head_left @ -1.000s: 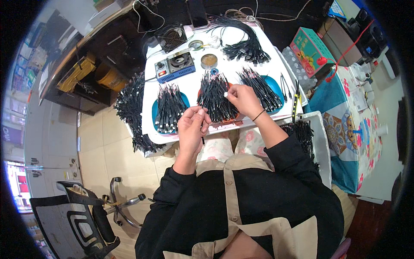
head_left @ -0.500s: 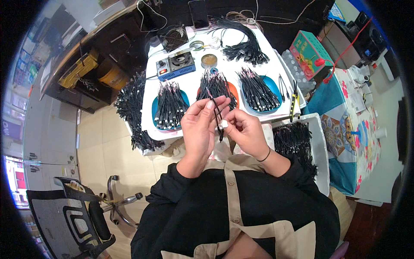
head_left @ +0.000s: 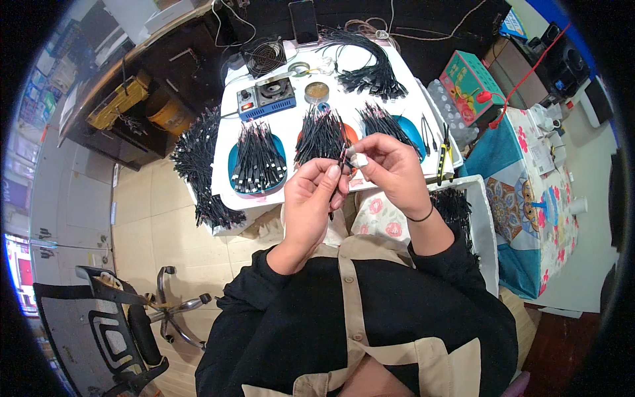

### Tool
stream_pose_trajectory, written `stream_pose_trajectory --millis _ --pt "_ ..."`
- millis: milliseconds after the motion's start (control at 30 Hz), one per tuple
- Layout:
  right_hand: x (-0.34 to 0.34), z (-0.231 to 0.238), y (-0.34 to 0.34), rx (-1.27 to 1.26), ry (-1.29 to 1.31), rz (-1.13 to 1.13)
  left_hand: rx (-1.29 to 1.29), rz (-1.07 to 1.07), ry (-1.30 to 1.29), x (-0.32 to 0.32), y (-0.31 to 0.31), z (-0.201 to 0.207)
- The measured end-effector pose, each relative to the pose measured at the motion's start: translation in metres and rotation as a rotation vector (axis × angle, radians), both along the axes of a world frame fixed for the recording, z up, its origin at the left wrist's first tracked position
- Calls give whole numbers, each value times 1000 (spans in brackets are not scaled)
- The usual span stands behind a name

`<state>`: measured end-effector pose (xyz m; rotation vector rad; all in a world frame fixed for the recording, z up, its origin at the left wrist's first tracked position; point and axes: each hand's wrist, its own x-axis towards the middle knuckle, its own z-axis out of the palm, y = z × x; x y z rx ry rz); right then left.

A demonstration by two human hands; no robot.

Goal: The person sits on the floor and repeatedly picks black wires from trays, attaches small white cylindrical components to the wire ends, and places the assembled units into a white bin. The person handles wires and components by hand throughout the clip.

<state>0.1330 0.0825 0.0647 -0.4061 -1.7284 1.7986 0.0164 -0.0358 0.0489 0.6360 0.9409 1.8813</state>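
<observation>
My left hand (head_left: 309,197) pinches a thin black cable (head_left: 342,159) between thumb and fingers, its reddish wire end pointing up. Close against that upper end, my right hand (head_left: 395,173) has its thumb and fingertips pressed together. A small white piece (head_left: 359,160) shows at the right fingertips; whether it is held or worn I cannot tell, and what else they grip is hidden. Just beyond the hands are bundles of short black cables in a left blue tray (head_left: 233,175), an orange tray (head_left: 350,135) and a right blue tray (head_left: 413,134), on a white table (head_left: 301,126).
At the table's back are a blue heating device (head_left: 267,106) with a lit switch, a round tin (head_left: 317,92), a small fan (head_left: 264,58) and long cables (head_left: 377,73). Yellow-black cutters (head_left: 444,155) lie at the right edge. A white bin (head_left: 488,225) and an office chair (head_left: 112,324) flank me.
My right hand has risen from the lower part of the cable to its upper wire end. The left hand has turned slightly, still gripping the cable. The view has shifted a little.
</observation>
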Motion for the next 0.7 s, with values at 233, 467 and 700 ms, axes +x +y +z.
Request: stream_pose_trajectory --millis 233,467,700 --pt "-8 -1 -5 -97 46 64 -15 6 74 -2 -1 -3" --pt "-8 -7 -11 42 68 -82 0 155 426 9 0 -4" --pt "-3 -16 -16 -358 231 116 58 -176 -195 -4 -3 -5"
